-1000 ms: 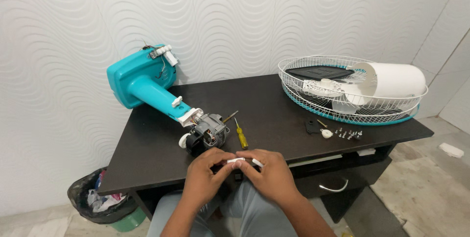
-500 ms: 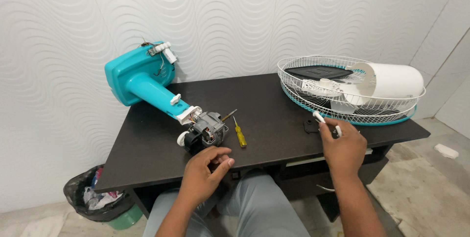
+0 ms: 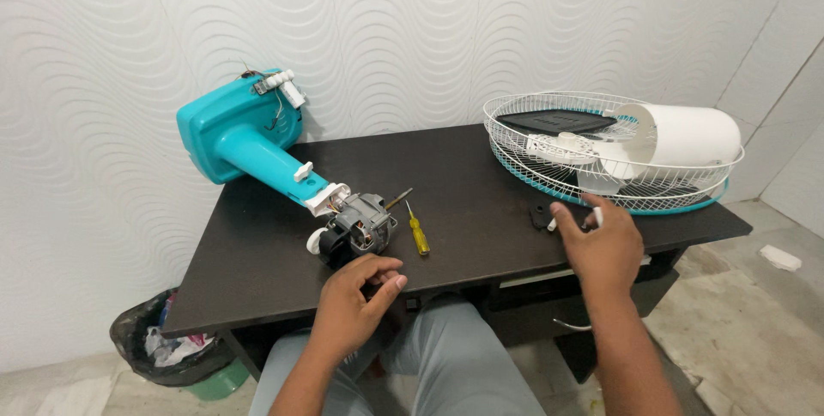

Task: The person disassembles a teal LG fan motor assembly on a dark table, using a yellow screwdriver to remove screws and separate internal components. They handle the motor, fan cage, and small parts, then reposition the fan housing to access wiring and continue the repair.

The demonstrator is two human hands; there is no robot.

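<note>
My right hand point(image 3: 603, 253) rests on the dark table point(image 3: 257, 270) at the right, just in front of the white wire fan guard point(image 3: 549, 145). Its fingers close over a thin white-tipped tool point(image 3: 597, 217), whose ends show on both sides of the hand. A small black part point(image 3: 538, 214) lies beside the fingertips. My left hand point(image 3: 354, 297) is at the table's front edge with curled fingers and nothing visible in it. It sits just below the bare fan motor point(image 3: 359, 229). The motor is joined to the teal fan stand point(image 3: 245, 137), which lies on its side.
A yellow-handled screwdriver point(image 3: 418, 234) lies right of the motor. The wire guard holds a white fan blade part point(image 3: 678, 137) and a black panel point(image 3: 554, 121). A bin point(image 3: 163, 347) with a black bag stands on the floor at the left. The wavy white wall is close behind.
My right hand carried the white-tipped tool from the middle of the front edge to the right, then lowered onto the table by the guard. My left hand stayed near the motor.
</note>
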